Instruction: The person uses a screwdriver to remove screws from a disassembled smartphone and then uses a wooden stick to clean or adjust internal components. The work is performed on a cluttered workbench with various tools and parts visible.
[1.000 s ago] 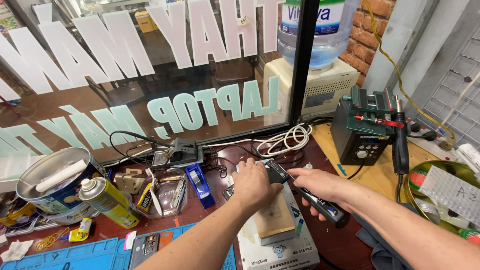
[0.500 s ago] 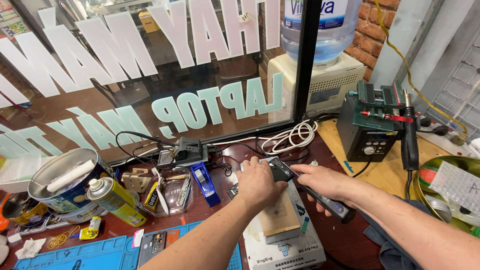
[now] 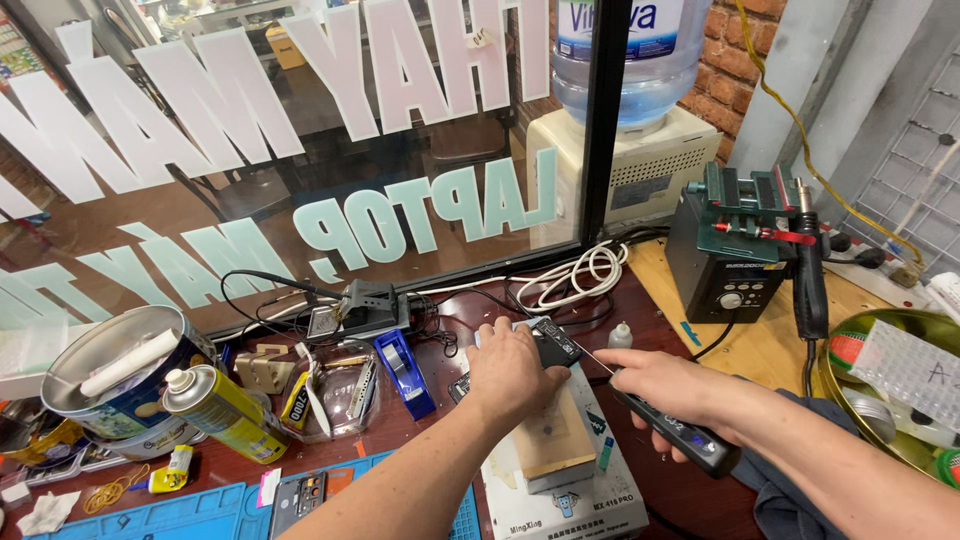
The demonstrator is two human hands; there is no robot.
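Note:
My left hand presses down on a small dark device lying at the far end of a wooden block. The block rests on a white box. My right hand grips a black pen-shaped electric screwdriver, its thin bit pointing left at the device's edge. Both forearms reach in from the bottom of the head view.
A black hot-air station with its handle stands at the right. A yellow spray can, a round tin, a blue tape dispenser, a coiled white cable and a blue mat crowd the bench below the lettered window.
The view has shifted slightly. Both hands stay on the device and the screwdriver, with the bit kept at the device's edge.

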